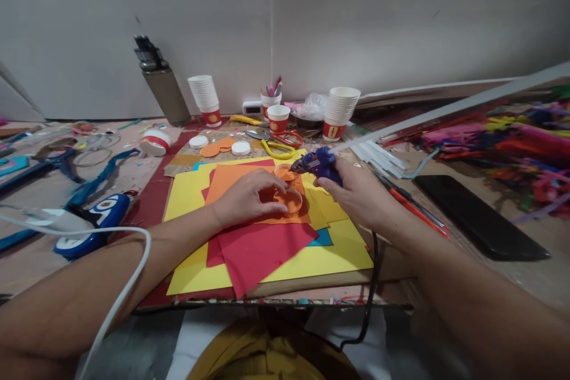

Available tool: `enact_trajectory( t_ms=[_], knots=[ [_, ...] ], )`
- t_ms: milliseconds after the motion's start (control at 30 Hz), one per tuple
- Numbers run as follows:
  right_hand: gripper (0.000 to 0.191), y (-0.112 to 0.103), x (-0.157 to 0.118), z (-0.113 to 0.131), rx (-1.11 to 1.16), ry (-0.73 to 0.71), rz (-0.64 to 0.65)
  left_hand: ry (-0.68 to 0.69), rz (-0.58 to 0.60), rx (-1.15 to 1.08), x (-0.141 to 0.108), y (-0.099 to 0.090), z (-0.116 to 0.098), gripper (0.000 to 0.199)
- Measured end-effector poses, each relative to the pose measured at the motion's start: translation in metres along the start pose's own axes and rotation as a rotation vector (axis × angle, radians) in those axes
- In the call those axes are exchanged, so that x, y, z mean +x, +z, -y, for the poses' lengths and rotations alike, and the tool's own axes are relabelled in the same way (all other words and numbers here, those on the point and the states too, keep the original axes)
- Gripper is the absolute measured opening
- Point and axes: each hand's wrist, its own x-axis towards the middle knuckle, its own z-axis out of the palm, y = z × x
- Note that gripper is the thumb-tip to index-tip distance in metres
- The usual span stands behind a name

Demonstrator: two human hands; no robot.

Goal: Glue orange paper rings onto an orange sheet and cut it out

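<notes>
My right hand (351,187) is wrapped round a blue glue gun (318,165), a long translucent glue stick rising from its back. Its nozzle points left, over an orange disc (284,173). My left hand (249,197) rests on an orange sheet (222,181), thumb and fingers curved at the rim of an orange round piece (291,200); whether they grip it is unclear. Beneath lie a red sheet (267,252) and a large yellow sheet (329,261).
Behind stand stacked paper cups (341,108), a bottle (165,95) and yellow scissors (276,149). A phone (478,214) lies at right, a blue tape measure (95,222) at left. A white cable (129,285) crosses above my left forearm.
</notes>
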Motion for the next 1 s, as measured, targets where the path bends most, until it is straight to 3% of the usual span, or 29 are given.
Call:
enact_trajectory(
  t_ms=[133, 333, 433, 533, 767, 1000],
  knots=[
    [0.02, -0.004, -0.001, 0.0, 0.028, 0.038, -0.005, -0.038, 0.001, -0.001, 0.0, 0.001, 0.0, 0.027],
    [0.02, -0.031, -0.006, -0.006, 0.187, 0.013, 0.011, -0.245, -0.009, -0.125, 0.0, 0.003, -0.003, 0.041],
    [0.024, -0.043, -0.009, -0.015, 0.26, -0.062, 0.094, -0.243, -0.02, -0.177, 0.0, 0.004, -0.003, 0.044],
    [0.028, -0.05, -0.013, -0.017, 0.195, -0.069, 0.158, -0.216, -0.025, -0.18, 0.0, 0.004, -0.001, 0.044],
    [0.03, -0.04, -0.018, 0.0, 0.009, -0.139, 0.238, -0.194, -0.026, -0.153, -0.001, 0.004, 0.0, 0.042],
    [0.024, -0.026, -0.017, 0.007, -0.019, -0.142, 0.237, -0.224, -0.021, -0.121, 0.001, 0.003, 0.0, 0.043]
  ],
)
